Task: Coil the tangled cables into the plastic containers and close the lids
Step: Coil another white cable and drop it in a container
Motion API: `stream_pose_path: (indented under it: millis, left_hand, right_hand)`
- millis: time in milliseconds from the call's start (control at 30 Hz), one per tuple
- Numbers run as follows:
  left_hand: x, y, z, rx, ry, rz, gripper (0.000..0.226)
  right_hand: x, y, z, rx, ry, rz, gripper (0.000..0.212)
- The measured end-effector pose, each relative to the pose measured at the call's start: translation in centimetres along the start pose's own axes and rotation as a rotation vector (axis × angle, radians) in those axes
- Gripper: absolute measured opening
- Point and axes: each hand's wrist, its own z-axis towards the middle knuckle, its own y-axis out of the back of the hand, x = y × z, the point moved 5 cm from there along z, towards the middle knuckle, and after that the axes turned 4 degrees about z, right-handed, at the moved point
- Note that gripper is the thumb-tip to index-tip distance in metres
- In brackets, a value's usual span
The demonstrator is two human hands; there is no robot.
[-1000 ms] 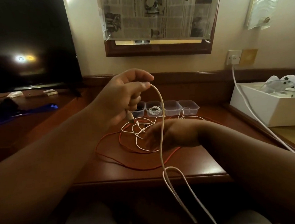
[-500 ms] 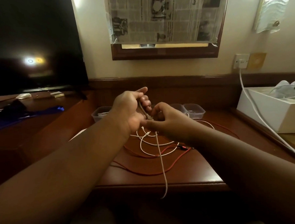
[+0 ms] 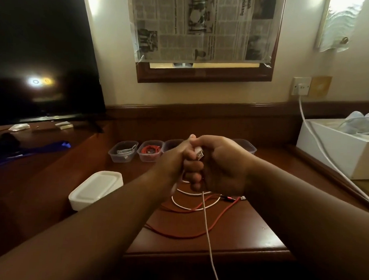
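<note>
Above the middle of the wooden desk [image 3: 249,233], both hands meet around one white cable [image 3: 207,229]. The left hand [image 3: 178,158] curls its fingers round the cable, and the right hand [image 3: 222,164] wraps round from the other side, touching the left. The cable's metal USB plug [image 3: 199,155] pokes out between them. From under the hands the white cable hangs straight down past the desk's near edge.

On the desk below the hands lie loops of another white cable [image 3: 187,205] and a red cable [image 3: 196,231], overlapping. Just beyond the hands stands a row of open plastic containers: the far-left one [image 3: 122,153] holds a pale coil, the next [image 3: 149,152] a red coil; the others are partly hidden. Near left sits a stack of white lids [image 3: 97,189]. Far right stands a white box [image 3: 339,153].
</note>
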Motion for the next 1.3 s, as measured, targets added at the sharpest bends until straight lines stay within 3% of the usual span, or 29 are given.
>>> stream_pose_path:
  millis: [67,200,267,333,433,467,500,533,633,767,867,967,1067,1133,1167,1233,1300]
  left_hand:
    - [0.6,0.0,-0.1,0.028,-0.005,-0.061,0.049]
    - [1.1,0.4,-0.5,0.112,-0.052,0.199,0.04]
    - [1.1,0.6,-0.9,0.119,-0.045,0.313,0.037]
    - [1.2,0.9,-1.3,0.124,-0.045,0.34,0.031]
    - [0.9,1.0,-1.9,0.183,-0.062,0.346,0.028]
    - [0.5,1.0,-2.2,0.186,-0.074,0.345,0.026]
    - [0.0,1.1,-2.3,0.164,-0.108,0.389,0.025]
    - [-0.6,1.5,-2.4,0.13,-0.163,0.474,0.023]
    - [-2.3,2.0,-2.4,0.087,-0.405,0.722,0.017]
    - [-3.8,2.9,-2.3,-0.006,-0.599,0.672,0.015]
    - [-3.2,3.8,-1.4,0.001,-0.504,0.422,0.019]
    - [-0.7,2.9,-0.8,0.02,-0.302,0.051,0.014]
    - [1.9,1.1,-1.2,0.045,-0.147,-0.047,0.024]
    - [2.4,0.5,-1.7,0.067,-0.153,0.115,0.023]
    - [2.5,0.5,-1.9,0.076,-0.173,0.233,0.024]
    - [1.9,0.7,-2.0,0.081,-0.226,0.428,0.024]
    - [0.3,1.3,-2.2,0.072,-0.329,0.585,0.021]
  right_hand:
    - [0.8,-0.1,-0.4,0.019,0.089,0.07,0.043]
    - [2.8,1.0,-0.8,0.005,0.332,0.287,0.041]
    - [3.9,2.1,-0.8,-0.073,0.471,0.185,0.037]
    - [4.8,2.9,-1.2,-0.237,0.597,-0.245,0.029]
    - [4.4,3.1,-1.2,-0.46,0.544,-1.287,0.028]
    - [3.7,3.4,-0.7,-0.459,0.461,-1.469,0.024]
    - [3.1,3.7,-0.3,-0.443,0.391,-1.488,0.018]
    - [2.4,3.8,-0.2,-0.423,0.322,-1.366,0.016]
    - [0.6,3.3,0.2,-0.307,0.208,-0.849,0.044]
    - [-0.7,1.7,0.5,-0.183,0.119,-0.531,0.068]
    - [-1.4,0.4,0.6,0.049,0.041,-0.216,0.066]
    - [0.2,-0.8,0.0,0.237,0.138,0.188,0.055]
    - [2.6,-0.6,-0.2,0.164,0.378,0.293,0.06]
    - [3.8,0.1,-0.5,-0.016,0.548,0.017,0.062]
    - [4.3,0.6,-0.7,-0.138,0.615,-0.26,0.054]
    - [4.8,1.1,-1.0,-0.363,0.744,-1.051,0.041]
    - [3.6,1.9,-0.4,-0.424,0.735,-1.625,0.053]
